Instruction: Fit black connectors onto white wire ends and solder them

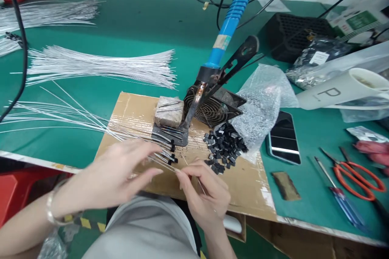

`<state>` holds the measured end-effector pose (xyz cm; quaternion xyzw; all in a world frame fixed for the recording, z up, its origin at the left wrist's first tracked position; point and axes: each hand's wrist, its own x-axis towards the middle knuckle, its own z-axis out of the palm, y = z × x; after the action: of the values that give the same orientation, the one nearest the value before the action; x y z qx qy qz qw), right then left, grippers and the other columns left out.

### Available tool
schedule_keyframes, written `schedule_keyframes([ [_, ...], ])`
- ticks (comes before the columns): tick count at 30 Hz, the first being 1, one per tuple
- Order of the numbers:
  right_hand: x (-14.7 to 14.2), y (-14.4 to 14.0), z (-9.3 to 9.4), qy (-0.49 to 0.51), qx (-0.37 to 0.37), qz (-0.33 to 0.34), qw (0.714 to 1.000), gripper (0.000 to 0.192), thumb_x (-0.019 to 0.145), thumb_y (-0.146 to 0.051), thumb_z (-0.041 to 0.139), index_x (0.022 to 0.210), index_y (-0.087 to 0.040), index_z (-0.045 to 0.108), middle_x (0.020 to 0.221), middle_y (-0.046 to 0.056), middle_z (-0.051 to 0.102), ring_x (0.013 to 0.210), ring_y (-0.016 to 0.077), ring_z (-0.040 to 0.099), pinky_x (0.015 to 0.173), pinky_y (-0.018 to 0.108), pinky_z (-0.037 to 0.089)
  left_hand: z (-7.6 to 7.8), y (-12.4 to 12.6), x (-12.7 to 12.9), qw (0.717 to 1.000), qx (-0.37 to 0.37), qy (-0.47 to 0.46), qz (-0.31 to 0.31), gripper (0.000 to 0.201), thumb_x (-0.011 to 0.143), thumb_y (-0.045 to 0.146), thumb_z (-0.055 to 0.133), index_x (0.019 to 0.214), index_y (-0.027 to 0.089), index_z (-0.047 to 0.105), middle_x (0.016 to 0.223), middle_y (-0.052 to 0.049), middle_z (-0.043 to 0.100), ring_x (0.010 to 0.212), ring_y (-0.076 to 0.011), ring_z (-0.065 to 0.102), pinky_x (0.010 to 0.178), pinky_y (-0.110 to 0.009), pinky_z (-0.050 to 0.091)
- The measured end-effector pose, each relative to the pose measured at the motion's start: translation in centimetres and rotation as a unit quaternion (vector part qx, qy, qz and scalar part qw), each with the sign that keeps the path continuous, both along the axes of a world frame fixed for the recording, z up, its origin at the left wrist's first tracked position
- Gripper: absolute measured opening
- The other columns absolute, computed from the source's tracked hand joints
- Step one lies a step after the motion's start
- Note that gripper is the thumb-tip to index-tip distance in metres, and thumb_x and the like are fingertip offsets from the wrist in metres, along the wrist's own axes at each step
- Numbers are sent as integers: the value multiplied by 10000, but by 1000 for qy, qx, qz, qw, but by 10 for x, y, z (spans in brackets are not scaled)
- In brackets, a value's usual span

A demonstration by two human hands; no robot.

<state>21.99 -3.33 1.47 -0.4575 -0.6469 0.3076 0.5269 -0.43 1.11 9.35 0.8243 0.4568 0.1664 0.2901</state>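
My left hand (121,174) hovers over a loose spread of thin white wires (118,129), thumb and fingers apart, somewhat blurred. Several of these wires end in small black connectors (172,158) at the middle of the cardboard. Thumb and forefinger of my right hand (206,194) are pinched on a thin wire near its end; another thin strand shows by the palm. Close to the right hand lies a pile of small black connector housings (225,143), spilling from a clear plastic bag (264,97). Behind the connectors, a soldering iron with a blue handle (232,22) leans over a dark metal plate (179,139).
A cardboard sheet (252,194) covers the front of the green table. Behind are a small black fan (212,109) and a wire bundle (100,64). To the right lie a phone (284,137), a screwdriver (343,202), orange-handled scissors (358,178) and a white cup (343,89).
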Motion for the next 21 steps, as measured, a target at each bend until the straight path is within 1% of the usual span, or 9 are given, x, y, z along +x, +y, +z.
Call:
schedule_keyframes([
  [1, -1, -1, -1, -4, 2, -7, 1000, 213, 901, -2, 671, 843, -204, 634, 697, -30, 584, 631, 120, 504, 591, 268, 388, -4, -5, 12, 1000, -17, -8, -15, 235, 1003, 230, 587, 1228, 207, 647, 1020, -43, 745, 900, -187, 700, 781, -276, 529],
  [2, -1, -1, -2, -8, 3, -14, 1000, 212, 903, -2, 671, 848, -203, 633, 701, -30, 580, 636, 119, 503, 596, 266, 387, -8, -9, 23, 999, -33, -18, -22, 177, 1021, 197, 537, 1163, 202, 643, 1014, -40, 730, 915, -185, 684, 791, -282, 512],
  [4, 0, -2, -5, -14, 5, -26, 1000, 209, 909, -9, 671, 843, -202, 627, 698, -33, 572, 634, 114, 500, 605, 262, 390, -16, -12, 37, 997, -63, -39, -18, 155, 1026, 153, 488, 1055, 194, 634, 935, -27, 701, 858, -175, 646, 762, -283, 480],
  [8, 1, -2, -9, -7, -13, -38, 999, 200, 922, -39, 673, 818, -204, 629, 685, -35, 577, 621, 108, 506, 601, 250, 400, -32, -6, 43, 982, -166, -84, 22, 128, 1010, 211, 530, 942, 204, 639, 772, 13, 614, 683, -145, 530, 625, -258, 405],
  [12, -1, -1, -13, 49, -71, -62, 994, 192, 931, -121, 706, 759, -202, 678, 626, -38, 585, 584, 105, 524, 563, 234, 409, -43, 1, 46, 944, -282, -159, 58, 164, 992, 283, 568, 870, 191, 631, 729, 24, 580, 624, -121, 476, 573, -238, 368],
  [15, 1, 1, -16, 172, -167, -74, 968, 288, 1021, -329, 618, 811, -215, 777, 659, -4, 650, 565, 118, 594, 532, 234, 484, -45, 5, 52, 918, -317, -217, 101, 159, 949, 273, 607, 829, 170, 621, 713, 17, 599, 631, -113, 510, 575, -219, 383],
  [18, 3, 3, -18, 312, -244, -60, 916, 587, 1074, -558, 392, 921, -216, 843, 752, 66, 725, 611, 159, 666, 494, 254, 562, -43, 10, 55, 903, -330, -243, 133, 153, 914, 264, 635, 802, 160, 625, 687, 18, 599, 611, -102, 518, 559, -198, 389],
  [19, 3, 4, -18, 330, -257, -58, 907, 621, 1071, -581, 379, 916, -211, 852, 748, 76, 728, 613, 161, 670, 485, 250, 568, -42, 11, 56, 900, -331, -247, 138, 154, 906, 262, 643, 793, 159, 628, 679, 20, 596, 603, -98, 515, 553, -193, 388],
  [21, 1, 4, -15, 326, -272, -53, 904, 525, 1052, -545, 484, 892, -214, 859, 726, 64, 718, 586, 140, 657, 479, 226, 565, -42, 13, 56, 898, -332, -252, 142, 154, 895, 259, 656, 783, 156, 636, 673, 19, 596, 599, -94, 511, 550, -186, 388],
])
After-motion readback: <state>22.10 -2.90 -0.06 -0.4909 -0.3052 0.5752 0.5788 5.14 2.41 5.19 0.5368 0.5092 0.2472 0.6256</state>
